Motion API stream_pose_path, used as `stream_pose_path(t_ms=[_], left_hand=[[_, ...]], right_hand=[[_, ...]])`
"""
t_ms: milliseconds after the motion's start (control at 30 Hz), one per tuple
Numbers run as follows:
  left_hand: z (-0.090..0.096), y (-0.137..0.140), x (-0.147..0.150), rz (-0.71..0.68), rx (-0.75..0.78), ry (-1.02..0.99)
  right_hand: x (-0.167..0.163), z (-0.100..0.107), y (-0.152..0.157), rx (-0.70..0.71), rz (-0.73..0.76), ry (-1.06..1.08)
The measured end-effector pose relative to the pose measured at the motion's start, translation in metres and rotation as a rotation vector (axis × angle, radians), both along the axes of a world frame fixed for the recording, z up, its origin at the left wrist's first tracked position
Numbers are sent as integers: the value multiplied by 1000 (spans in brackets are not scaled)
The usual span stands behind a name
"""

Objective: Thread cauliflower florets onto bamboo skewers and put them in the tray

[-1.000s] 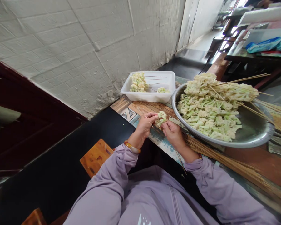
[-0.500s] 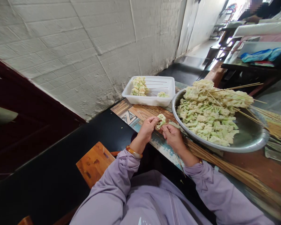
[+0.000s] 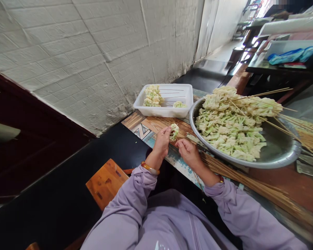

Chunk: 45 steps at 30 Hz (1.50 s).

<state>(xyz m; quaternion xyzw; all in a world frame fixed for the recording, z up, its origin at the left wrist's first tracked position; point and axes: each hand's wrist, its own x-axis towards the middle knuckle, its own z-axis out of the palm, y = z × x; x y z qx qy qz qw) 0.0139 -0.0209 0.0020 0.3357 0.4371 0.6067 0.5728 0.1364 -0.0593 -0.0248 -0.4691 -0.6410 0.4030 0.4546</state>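
Observation:
A small cauliflower floret (image 3: 174, 132) is pinched in the fingers of my left hand (image 3: 161, 141), above the near edge of the wooden table. Just to its right, my right hand (image 3: 189, 151) is closed on a thin bamboo skewer (image 3: 197, 180), whose length shows below the wrist. The skewer's tip points toward the floret; whether it is inside cannot be made out. Close beyond my right hand stands a big metal basin (image 3: 281, 158) heaped with cauliflower florets (image 3: 232, 128). A bundle of bamboo skewers (image 3: 240, 180) lies along the table beside my right forearm.
Behind my hands, a white plastic tray (image 3: 161, 111) holds skewered cauliflower (image 3: 152, 95). More skewered pieces (image 3: 261, 106) rest across the basin, sticks jutting right. A wooden stool (image 3: 105, 182) is at my left, by the wall (image 3: 94, 52). Another person (image 3: 289, 8) sits at a far table.
My left hand has drawn slightly left with the floret, and the gap between my two hands has widened. My right hand stays closed, a little lower and to the left.

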Motion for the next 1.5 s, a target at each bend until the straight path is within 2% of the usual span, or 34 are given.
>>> stream_pose_path(t_ms=[233,833,967,1100,1267,1500], left_hand=[[-8,-3,6,84,25,90],[-13,-3,3,18,39,145],[-7,-3,4,-5,14,75],[3,-4,4,-109,-42,-42],[15,-10,2,-167,-112,-59],[17,-3,0,-190,-156,-158]], right_hand=[[1,1,-1,55,-46,-69],[0,4,2,34,-58,-55],[-1,3,3,27,-48,-30],[-1,3,5,35,-40,-8],[-3,8,4,70,-49,13],[-7,12,10,158,-86,10]])
